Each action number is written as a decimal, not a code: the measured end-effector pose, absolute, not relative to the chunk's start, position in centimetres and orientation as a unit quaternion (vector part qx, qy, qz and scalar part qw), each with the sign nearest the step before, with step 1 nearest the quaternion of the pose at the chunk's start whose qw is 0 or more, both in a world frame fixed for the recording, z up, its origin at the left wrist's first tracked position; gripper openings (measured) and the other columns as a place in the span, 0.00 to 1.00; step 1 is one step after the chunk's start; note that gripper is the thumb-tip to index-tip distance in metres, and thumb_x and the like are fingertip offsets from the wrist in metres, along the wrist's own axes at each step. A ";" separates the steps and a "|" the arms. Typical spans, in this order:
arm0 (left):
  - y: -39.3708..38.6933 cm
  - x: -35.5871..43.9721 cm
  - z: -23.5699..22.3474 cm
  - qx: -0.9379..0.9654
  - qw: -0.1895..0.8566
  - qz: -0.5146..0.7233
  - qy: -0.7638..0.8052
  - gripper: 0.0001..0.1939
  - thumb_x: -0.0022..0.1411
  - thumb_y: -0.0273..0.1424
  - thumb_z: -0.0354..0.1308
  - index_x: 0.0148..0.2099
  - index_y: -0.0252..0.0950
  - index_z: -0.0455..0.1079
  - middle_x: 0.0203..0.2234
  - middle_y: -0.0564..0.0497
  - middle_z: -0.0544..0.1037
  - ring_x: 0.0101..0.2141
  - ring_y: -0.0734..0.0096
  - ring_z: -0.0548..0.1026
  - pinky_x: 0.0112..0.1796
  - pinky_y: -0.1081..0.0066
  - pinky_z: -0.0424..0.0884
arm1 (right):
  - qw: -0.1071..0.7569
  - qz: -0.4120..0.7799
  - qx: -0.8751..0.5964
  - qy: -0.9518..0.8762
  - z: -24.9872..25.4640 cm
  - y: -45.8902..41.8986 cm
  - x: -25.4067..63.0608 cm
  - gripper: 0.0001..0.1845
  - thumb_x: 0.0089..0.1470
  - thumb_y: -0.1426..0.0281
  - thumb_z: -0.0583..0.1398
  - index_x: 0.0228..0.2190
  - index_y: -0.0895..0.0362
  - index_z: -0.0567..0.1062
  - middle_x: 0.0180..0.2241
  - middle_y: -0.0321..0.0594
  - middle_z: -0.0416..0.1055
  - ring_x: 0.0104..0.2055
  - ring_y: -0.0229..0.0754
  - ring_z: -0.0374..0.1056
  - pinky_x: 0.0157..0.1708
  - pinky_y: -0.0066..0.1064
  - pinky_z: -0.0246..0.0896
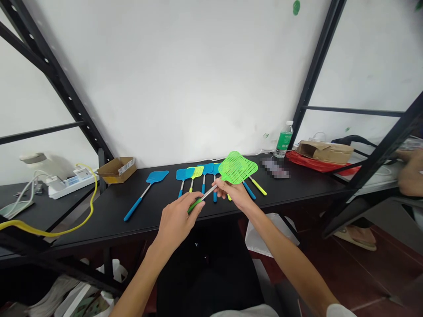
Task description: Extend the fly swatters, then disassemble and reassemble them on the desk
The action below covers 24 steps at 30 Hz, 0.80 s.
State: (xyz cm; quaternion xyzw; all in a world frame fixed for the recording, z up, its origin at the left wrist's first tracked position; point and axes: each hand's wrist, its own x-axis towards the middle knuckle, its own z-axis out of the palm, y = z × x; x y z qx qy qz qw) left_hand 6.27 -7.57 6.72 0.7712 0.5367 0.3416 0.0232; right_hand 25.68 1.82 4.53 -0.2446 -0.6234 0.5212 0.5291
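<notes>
Nearest us, our left hand (176, 220) wraps its fingers (196, 207) closely round the green grip of one lime-green plastic fly swatter (237, 167); our right hand (233, 193) pinches the metal shaft narrowly, just below the head, holding the swatter up over the black table (99, 224); on that table lie more swatters (157, 177), five blue-handled and three yellow-handled as far as we can count, their heads overlapping; to the left sit one white power strip (71, 182), one yellow cable (89, 207) and one cardboard box (117, 169); to the right are one blurred object (276, 168), one water bottle (284, 140), one red bag (317, 162) and one brown paper parcel (325, 152); at far right appears one other person's hand (411, 171); black metal shelf frames (62, 97) stand before a white wall (172, 79).
</notes>
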 end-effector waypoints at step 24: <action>-8.0 7.0 6.3 0.770 -0.084 0.280 0.567 0.16 0.71 0.41 0.47 0.47 0.41 0.72 0.33 0.51 0.81 0.31 0.67 0.77 0.28 0.71 0.56 | 0.566 0.525 -0.251 -0.584 3.9 1.4 24.5 0.20 0.52 0.52 0.65 0.28 0.58 0.78 0.23 0.36 0.70 0.22 0.34 0.66 0.18 0.25 0.56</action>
